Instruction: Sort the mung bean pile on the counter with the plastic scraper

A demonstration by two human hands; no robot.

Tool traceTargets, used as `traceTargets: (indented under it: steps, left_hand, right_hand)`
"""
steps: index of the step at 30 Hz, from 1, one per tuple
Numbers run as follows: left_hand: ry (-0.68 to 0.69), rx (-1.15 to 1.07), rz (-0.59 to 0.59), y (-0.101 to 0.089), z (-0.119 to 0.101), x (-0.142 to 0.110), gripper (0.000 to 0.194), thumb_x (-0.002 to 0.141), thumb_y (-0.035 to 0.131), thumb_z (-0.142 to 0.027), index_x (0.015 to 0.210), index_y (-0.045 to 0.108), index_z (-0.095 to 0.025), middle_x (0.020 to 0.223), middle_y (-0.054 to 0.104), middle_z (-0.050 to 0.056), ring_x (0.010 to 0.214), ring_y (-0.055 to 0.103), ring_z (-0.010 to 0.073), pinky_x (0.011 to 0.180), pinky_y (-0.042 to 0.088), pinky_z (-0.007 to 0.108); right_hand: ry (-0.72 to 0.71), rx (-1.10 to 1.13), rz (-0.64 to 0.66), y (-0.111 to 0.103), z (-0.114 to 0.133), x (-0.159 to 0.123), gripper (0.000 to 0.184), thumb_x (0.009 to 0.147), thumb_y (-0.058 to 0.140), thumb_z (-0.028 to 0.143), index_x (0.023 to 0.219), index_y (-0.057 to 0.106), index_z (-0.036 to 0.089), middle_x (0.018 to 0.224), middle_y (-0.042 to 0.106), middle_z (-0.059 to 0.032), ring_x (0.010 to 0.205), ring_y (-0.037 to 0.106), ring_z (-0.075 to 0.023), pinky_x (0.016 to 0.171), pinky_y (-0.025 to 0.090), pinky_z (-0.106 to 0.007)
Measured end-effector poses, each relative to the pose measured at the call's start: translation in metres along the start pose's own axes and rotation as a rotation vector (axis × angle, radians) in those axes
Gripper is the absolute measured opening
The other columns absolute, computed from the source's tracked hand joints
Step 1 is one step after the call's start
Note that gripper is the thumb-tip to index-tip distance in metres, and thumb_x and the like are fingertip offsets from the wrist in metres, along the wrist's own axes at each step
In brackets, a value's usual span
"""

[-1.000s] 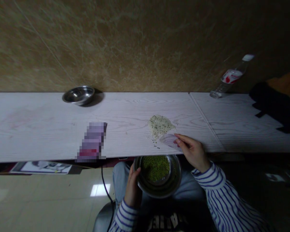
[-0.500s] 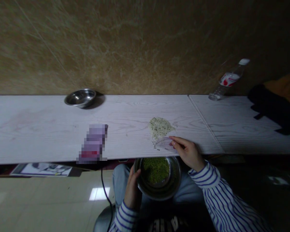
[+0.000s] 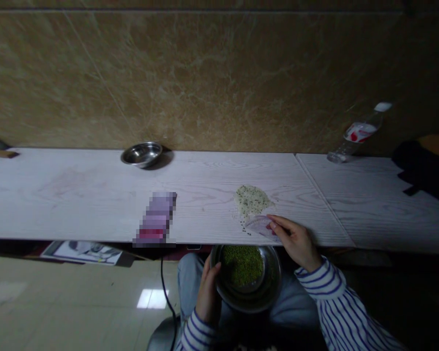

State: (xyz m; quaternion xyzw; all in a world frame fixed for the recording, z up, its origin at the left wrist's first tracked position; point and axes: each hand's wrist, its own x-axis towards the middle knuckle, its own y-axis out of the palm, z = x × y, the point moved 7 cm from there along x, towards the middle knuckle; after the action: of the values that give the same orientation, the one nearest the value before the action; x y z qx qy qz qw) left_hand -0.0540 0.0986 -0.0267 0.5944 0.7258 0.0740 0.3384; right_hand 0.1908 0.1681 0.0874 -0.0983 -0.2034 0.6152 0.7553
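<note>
My left hand (image 3: 209, 295) is closed on the left rim of a steel bowl (image 3: 272, 287), held over my lap just below the table edge. Mung beans (image 3: 243, 265) lie inside the bowl. Between thumb and fingers, my right hand (image 3: 296, 241) pinches a clear, curved-edged plastic protractor (image 3: 259, 225). It rests near the table's front edge, beside a heap of white grains mixed with green beans (image 3: 252, 200). A few loose beans are scattered to the left of the protractor.
A second steel bowl (image 3: 142, 155) stands near the wall. A blurred-out purple phone-like item (image 3: 155, 219) lies at the front edge, a cable (image 3: 164, 282) hanging below it. To the right are a plastic bottle (image 3: 358, 134) and dark cloth (image 3: 420, 163).
The camera view has shifted, so everything sits lower and farther right. Both hands keep their holds, and the heap looks about the same.
</note>
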Motion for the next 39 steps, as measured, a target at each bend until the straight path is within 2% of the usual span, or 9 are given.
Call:
traceTargets:
  steps: [5,8,13,18,24,31,39]
  left_hand:
    - [-0.048,-0.036,-0.021,-0.002,0.003,-0.002,0.042,0.076,0.075,-0.040,0.116,0.075,-0.028,0.133,0.070,0.008,0.137,0.051,0.0339,0.117,0.035,0.048]
    - [-0.027,-0.031,-0.052,-0.005,-0.004,-0.001,0.043,0.074,0.077,-0.039,0.115,0.076,-0.026,0.133,0.070,0.009,0.137,0.051,0.0343,0.118,0.033,0.049]
    - [-0.018,-0.053,-0.039,-0.004,-0.011,0.000,0.045,0.073,0.079,-0.039,0.116,0.076,-0.025,0.132,0.071,0.008,0.137,0.052,0.0338,0.118,0.033,0.048]
    - [-0.035,-0.064,-0.082,-0.005,-0.008,-0.002,0.045,0.071,0.080,-0.040,0.113,0.077,-0.024,0.130,0.072,0.008,0.137,0.052,0.0343,0.118,0.033,0.050]
    - [-0.035,-0.071,-0.067,-0.005,-0.001,-0.001,0.048,0.073,0.079,-0.040,0.119,0.075,-0.025,0.134,0.069,0.009,0.137,0.052,0.0334,0.117,0.035,0.048]
    - [-0.018,-0.048,-0.053,-0.005,-0.004,-0.001,0.046,0.073,0.079,-0.041,0.117,0.075,-0.027,0.135,0.069,0.007,0.139,0.049,0.0326,0.118,0.034,0.047]
    - [-0.035,-0.023,-0.073,-0.007,-0.004,-0.001,0.047,0.077,0.074,-0.039,0.122,0.073,-0.023,0.137,0.067,0.009,0.139,0.049,0.0327,0.118,0.033,0.048]
  right_hand:
    - [0.005,-0.024,0.023,0.000,-0.005,0.002,0.040,0.088,0.063,0.049,0.108,0.078,0.017,0.091,0.081,-0.0122,0.079,0.077,-0.0248,0.074,0.064,-0.039]
    - [0.009,-0.026,0.034,0.000,-0.006,0.002,0.040,0.087,0.064,0.047,0.109,0.078,0.017,0.092,0.081,-0.0124,0.080,0.077,-0.0247,0.075,0.064,-0.039]
    - [0.021,0.014,0.022,0.002,-0.003,0.000,0.039,0.087,0.064,0.047,0.108,0.079,0.017,0.091,0.081,-0.0122,0.080,0.077,-0.0241,0.074,0.064,-0.037]
    - [-0.003,-0.027,0.034,0.004,0.001,0.002,0.035,0.087,0.063,0.043,0.107,0.079,0.018,0.089,0.081,-0.0108,0.079,0.077,-0.0233,0.074,0.063,-0.036]
    - [-0.013,-0.057,0.069,0.005,0.000,0.001,0.033,0.089,0.062,0.043,0.107,0.079,0.021,0.092,0.081,-0.0096,0.082,0.077,-0.0232,0.076,0.063,-0.036]
    - [-0.012,-0.049,0.085,0.010,0.001,0.001,0.034,0.090,0.060,0.039,0.111,0.078,0.020,0.093,0.081,-0.0098,0.083,0.077,-0.0228,0.077,0.064,-0.036]
    - [0.002,-0.072,0.022,0.004,0.001,0.003,0.037,0.089,0.061,0.045,0.110,0.078,0.020,0.091,0.081,-0.0100,0.075,0.077,-0.0222,0.069,0.063,-0.034]
